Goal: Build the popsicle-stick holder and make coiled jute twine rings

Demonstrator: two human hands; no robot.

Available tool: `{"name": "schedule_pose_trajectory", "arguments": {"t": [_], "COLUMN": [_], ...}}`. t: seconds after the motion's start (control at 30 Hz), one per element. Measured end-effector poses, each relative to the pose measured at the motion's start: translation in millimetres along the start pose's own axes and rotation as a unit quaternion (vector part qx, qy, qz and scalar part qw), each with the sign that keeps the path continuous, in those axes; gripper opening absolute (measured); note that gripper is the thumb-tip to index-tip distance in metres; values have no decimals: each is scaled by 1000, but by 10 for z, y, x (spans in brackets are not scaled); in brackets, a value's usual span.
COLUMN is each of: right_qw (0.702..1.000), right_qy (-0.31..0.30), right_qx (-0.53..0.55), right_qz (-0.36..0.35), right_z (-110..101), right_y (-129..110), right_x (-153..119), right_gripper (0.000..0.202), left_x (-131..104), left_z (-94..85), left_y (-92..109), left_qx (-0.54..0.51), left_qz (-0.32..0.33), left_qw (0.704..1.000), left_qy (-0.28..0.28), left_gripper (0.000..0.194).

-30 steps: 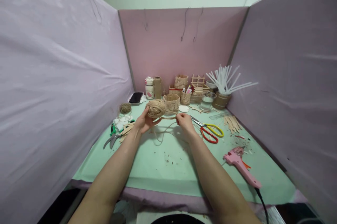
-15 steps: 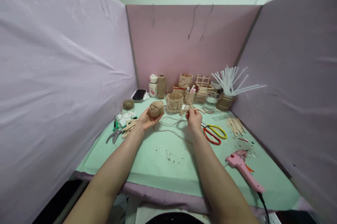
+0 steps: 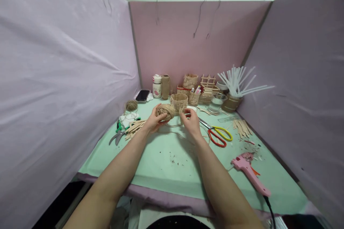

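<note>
A ball of jute twine (image 3: 166,111) rests in my left hand (image 3: 154,120), whose fingers are closed around its left side. Just to the right, my right hand (image 3: 191,123) pinches a small bunch of twine (image 3: 183,110) close to the ball. Loose twine loops down onto the green tabletop (image 3: 161,168) below both hands. Behind them stands a woven-looking tan basket (image 3: 179,102), partly covered by the twine. Scissors (image 3: 216,134) with red and yellow handles lie right of my right hand.
A pink glue gun (image 3: 249,175) with a cord lies at the right front. Pruning shears (image 3: 117,137) and wooden sticks (image 3: 135,127) lie left. At the back right are a glass of water (image 3: 216,103) and white glue sticks (image 3: 236,82) in a brown pot (image 3: 231,104).
My left hand has moved right with the twine ball, and my right hand has moved left, bringing the bunch of twine close to the ball. The view has shifted slightly.
</note>
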State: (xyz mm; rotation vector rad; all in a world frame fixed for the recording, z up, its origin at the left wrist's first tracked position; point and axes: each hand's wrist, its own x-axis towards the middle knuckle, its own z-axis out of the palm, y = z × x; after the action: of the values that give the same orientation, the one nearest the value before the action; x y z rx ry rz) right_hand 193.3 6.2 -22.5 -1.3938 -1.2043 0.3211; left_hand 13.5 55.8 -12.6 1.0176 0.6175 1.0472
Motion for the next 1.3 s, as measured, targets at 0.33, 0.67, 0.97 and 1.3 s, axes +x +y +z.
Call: {"name": "schedule_pose_trajectory", "arguments": {"t": [0.33,0.67,0.97,1.3], "right_qw": [960,970,955,971], "right_qy": [-230,-75,-93,-97], "right_qx": [148,-123,-163,-54], "right_qz": [-61,-194,-231,-213], "right_z": [-18,25,52,49], "right_y": [-165,-68,-53,-56], "right_x": [-96,-127,-164,-119], "right_gripper": [63,46,42,37], "left_x": [-27,-19,-3,106], "left_z": [13,92,60,59], "left_y": [-14,-149,-183,-233], "left_qx": [-48,312,401,127], "left_qz": [-160,182,161,27], "left_qw": [983,929,897,980], "left_qy": [-78,80,95,151], "left_gripper": [50,37,19,10]}}
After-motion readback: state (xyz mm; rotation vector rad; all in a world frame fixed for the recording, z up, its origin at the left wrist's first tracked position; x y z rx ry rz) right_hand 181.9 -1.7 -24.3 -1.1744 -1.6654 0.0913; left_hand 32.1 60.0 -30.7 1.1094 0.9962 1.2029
